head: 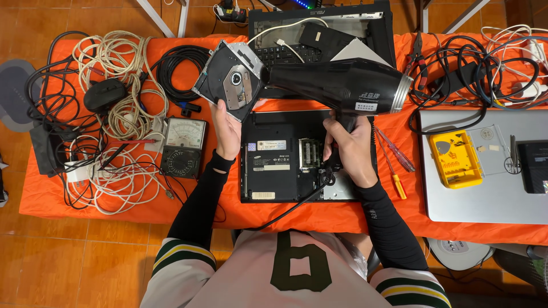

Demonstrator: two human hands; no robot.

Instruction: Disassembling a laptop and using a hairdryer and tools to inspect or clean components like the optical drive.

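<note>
The left hand (226, 132) grips the lower edge of an optical disc drive (230, 80), holding it tilted above the orange-covered bench (51, 199) with its open mechanism side up, while the right hand (351, 149) is closed around the handle of a black hair dryer (337, 85) whose narrow nozzle points straight at the drive, almost touching its right edge. Below both hands lies an upturned black laptop (274, 165) (its bottom cover partly off, a memory slot showing), and the dryer's cord runs down across it. Just left of the drive sit an analogue multimeter (184, 146) and a tangle of white cables (123, 102); two screwdrivers (394, 157) lie right of the wrist, near a yellow bit case (455, 158) resting on a silver laptop (485, 194). The drive's metal hub and tray look bare
</note>
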